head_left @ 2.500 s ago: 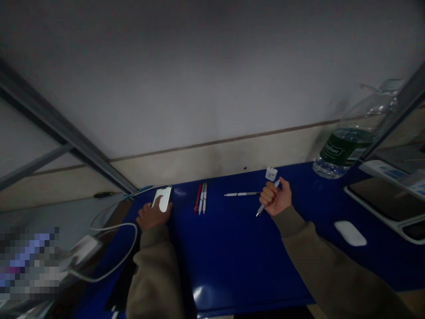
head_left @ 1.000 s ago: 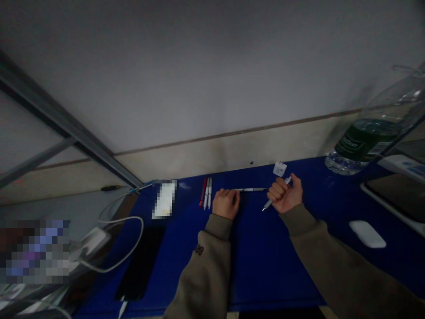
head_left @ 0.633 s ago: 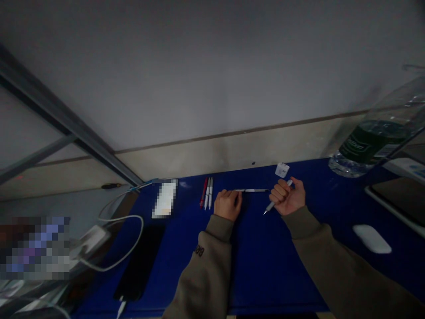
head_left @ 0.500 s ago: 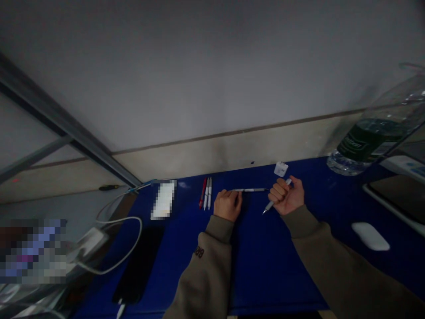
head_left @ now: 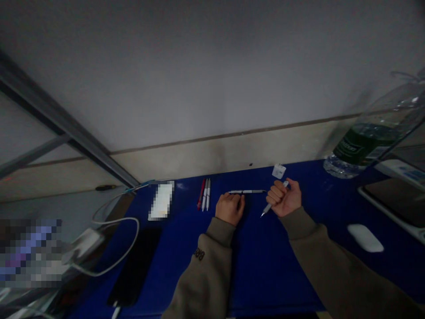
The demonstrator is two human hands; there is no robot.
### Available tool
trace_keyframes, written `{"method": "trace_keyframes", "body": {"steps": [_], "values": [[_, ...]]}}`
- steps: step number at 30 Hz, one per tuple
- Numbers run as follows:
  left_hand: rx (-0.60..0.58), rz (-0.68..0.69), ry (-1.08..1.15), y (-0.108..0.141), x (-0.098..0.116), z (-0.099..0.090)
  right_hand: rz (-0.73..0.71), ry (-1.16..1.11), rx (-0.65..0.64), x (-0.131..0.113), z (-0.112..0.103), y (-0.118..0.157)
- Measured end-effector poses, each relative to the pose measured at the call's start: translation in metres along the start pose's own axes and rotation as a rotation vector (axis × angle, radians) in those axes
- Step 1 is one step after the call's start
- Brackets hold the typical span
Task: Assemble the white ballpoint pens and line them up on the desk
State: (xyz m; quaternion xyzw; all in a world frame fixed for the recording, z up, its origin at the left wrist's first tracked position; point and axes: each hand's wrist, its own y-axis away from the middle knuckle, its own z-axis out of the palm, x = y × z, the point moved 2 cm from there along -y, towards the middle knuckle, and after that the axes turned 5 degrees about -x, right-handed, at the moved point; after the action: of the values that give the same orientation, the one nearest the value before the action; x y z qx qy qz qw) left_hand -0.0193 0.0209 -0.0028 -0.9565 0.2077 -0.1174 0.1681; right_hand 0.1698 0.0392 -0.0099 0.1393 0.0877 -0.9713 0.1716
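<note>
My right hand (head_left: 284, 198) is closed around a grey-and-white pen (head_left: 266, 209), its tip pointing down to the left. My left hand (head_left: 230, 208) rests on the blue table (head_left: 259, 274) with curled fingers, just below another pen (head_left: 247, 192) that lies sideways; whether its fingers hold anything is hidden. Left of that hand, a red pen (head_left: 201, 195) and two white pens (head_left: 206, 195) lie side by side. A small white square item (head_left: 279, 171) is behind my right hand.
A large bottle (head_left: 361, 144) stands at the back right, near a white mouse (head_left: 365, 238) and a dark-topped device (head_left: 395, 201). At left are a black phone (head_left: 135, 266), a pixelated bright rectangle (head_left: 161, 200) and a white cable (head_left: 137, 230). A wall rises behind.
The view has shifted slightly. My left hand has drawn back a little from the sideways pen, more of which now shows. My right hand still grips its pen.
</note>
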Motion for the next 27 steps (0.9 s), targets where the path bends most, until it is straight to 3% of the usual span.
{"method": "trace_keyframes", "body": {"steps": [17, 19, 21, 24, 27], "values": [[0.005, 0.038, -0.037, -0.003, 0.001, -0.006, 0.008, 0.028, -0.016, 0.002, -0.004, -0.001], [0.005, 0.008, -0.086, -0.007, -0.015, -0.019, 0.004, 0.035, -0.019, 0.001, -0.004, -0.001], [0.052, -0.153, -0.144, -0.006, -0.046, -0.04, 0.008, 0.043, -0.022, 0.0, -0.005, -0.001], [0.135, -0.503, -0.257, 0.015, -0.111, -0.079, -0.004, 0.048, -0.025, 0.0, -0.004, -0.001], [0.169, -0.927, -0.368, 0.058, -0.174, -0.113, -0.034, 0.037, -0.026, 0.001, -0.002, 0.0]]}}
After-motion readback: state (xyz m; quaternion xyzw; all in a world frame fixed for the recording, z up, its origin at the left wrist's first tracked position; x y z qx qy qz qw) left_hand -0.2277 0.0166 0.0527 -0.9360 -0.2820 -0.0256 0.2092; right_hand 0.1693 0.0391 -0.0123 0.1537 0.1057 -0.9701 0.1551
